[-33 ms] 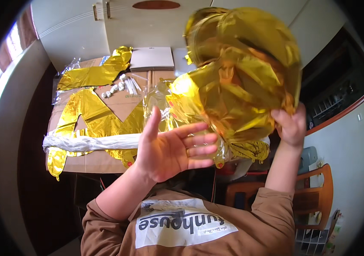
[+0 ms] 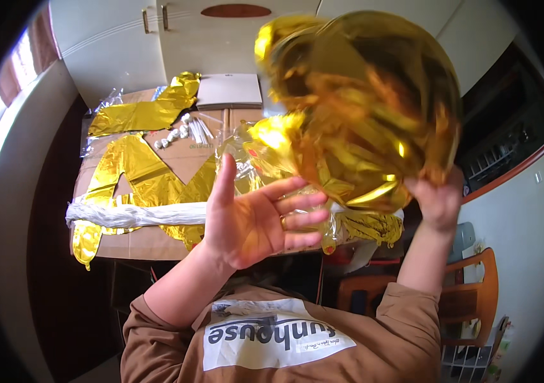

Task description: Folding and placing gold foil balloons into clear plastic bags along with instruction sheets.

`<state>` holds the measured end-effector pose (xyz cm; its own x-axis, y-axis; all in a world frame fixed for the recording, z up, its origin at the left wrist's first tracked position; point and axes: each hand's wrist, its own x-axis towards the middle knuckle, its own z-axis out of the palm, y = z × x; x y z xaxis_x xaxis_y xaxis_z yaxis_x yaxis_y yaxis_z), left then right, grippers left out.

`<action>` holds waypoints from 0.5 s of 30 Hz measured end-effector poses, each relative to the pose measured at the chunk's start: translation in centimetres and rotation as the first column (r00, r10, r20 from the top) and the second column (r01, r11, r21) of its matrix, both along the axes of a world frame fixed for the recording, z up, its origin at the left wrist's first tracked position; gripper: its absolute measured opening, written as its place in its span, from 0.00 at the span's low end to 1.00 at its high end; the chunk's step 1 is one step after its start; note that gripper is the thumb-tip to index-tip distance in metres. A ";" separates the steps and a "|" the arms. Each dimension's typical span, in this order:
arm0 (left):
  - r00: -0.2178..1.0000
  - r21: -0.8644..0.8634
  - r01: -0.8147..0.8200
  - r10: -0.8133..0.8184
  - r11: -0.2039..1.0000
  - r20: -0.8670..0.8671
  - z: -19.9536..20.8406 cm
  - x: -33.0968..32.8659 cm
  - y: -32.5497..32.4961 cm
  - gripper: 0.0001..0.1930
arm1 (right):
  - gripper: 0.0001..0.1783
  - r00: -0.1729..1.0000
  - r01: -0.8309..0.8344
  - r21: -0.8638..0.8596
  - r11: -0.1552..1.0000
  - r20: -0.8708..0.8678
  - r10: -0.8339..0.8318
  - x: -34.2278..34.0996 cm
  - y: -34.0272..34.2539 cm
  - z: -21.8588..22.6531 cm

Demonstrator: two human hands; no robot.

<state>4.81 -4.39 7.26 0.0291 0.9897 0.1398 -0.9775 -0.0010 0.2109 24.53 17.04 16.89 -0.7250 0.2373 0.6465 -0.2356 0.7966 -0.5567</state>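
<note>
Shifted slightly rightward, glossy crinkled gold foil bulges roundly above the right hand gripping it; left hand splayed

Blurred gold foil partly hides the fingers of the right hand.

Cardboard-covered table holds gold foil pieces, white strand bundle across some, white sticks, small white rolls, flat white stack at back.

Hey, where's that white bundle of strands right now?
In the head view, the white bundle lies toward the left of the cardboard, across flat gold foil, running out of sight behind the left hand.
</note>
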 end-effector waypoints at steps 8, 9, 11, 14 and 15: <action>0.968 0.036 -0.250 0.250 0.968 -0.010 -0.2 -4.2 1.6 0.38 | 0.11 0.996 -0.011 0.896 0.444 -0.030 0.084 -1.2 -5.4 -0.8; 0.935 -0.008 -0.326 0.321 0.945 -0.149 -1.1 -4.4 1.9 0.34 | 0.11 0.995 0.001 0.898 0.440 -0.043 0.085 -1.0 -4.7 -1.9; 0.934 -0.084 -0.317 0.296 0.945 -0.201 -2.1 -4.2 2.3 0.24 | 0.10 0.995 0.023 0.898 0.439 -0.064 0.080 -0.6 -3.3 -4.3; 0.975 -0.203 -0.202 0.178 0.958 -0.130 -3.6 -4.0 3.0 0.23 | 0.11 0.990 0.117 0.856 0.504 -0.143 0.013 -0.2 -1.4 -8.3; 0.963 -0.204 -0.243 0.211 0.948 -0.167 -3.5 -3.8 3.3 0.23 | 0.14 0.983 0.153 0.806 0.572 -0.181 -0.007 -0.1 -0.6 -10.5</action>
